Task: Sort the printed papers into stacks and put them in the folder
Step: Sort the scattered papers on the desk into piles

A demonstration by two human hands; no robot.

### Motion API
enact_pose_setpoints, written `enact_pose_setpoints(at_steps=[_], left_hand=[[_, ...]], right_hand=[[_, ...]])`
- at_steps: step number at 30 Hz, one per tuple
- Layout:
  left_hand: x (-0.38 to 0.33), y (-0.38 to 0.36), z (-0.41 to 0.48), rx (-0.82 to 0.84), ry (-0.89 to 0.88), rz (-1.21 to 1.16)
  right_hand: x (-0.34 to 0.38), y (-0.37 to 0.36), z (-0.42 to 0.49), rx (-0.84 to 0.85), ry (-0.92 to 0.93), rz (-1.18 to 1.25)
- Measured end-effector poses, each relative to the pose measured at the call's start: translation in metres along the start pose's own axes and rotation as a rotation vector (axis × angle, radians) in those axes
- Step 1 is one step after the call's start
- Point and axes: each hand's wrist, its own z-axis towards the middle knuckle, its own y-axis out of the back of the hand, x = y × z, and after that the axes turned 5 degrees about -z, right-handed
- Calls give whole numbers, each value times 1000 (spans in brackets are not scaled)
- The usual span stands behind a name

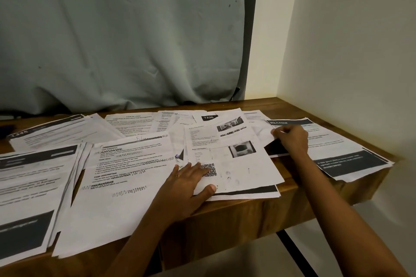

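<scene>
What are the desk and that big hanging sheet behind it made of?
The desk looks like wood or wood veneer: brown, streaky grain, slight sheen. The hanging sheet seems soft cloth, matt grey-green: it falls in folds and creases.

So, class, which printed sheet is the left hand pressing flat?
The sheet with the QR code and photos, at centre: the left hand lies on its lower corner; the right hand pinches a creased sheet.
</scene>
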Motion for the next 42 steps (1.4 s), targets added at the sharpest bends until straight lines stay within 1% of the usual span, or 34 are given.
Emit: enact_pose_setpoints(at_steps=[3,6,8,10,12,15,20,24,26,28,30,33,35,38,42], left_hand=[[0,0,0,0,-2,5],[0,0,-1,-5,-2,10],[-1,-1,-1,-9,-1,14],[-1,-1,0,-12,1,23],[-1,-1,0,-11,-2,27],[-2,-1,0,-18,-9,8],[-2,-2,-2,-43,29,-61],[-1,-1,-2,-25,-4,-77],[-1,1,-2,-9,-4,-43],[-3,2,-3,-2,7,-4],[-3,2,-2,2,16,5],[-4,2,-2,12,19,14],[-6,3,-2,8,27,32],[-9,4,-3,19,52,39],[-5,2,-2,10,47,37]], right_hand=[[7,4,7,-62,-33,153],[20,12,13,-85,-97,398],[31,18,15,-91,-117,520],[39,23,10,-86,-88,574],[43,28,-2,-71,-20,577],[40,27,-30,-8,132,475],[27,21,-86,91,329,176],[14,15,-111,239,380,-52],[13,14,-112,261,371,-62],[12,16,-103,162,355,-74],[8,14,-85,85,281,-149],[-1,5,-68,158,110,-412],[-4,-1,-67,172,92,-522],[-2,0,-67,161,66,-536],[5,10,-62,231,-19,-508]])
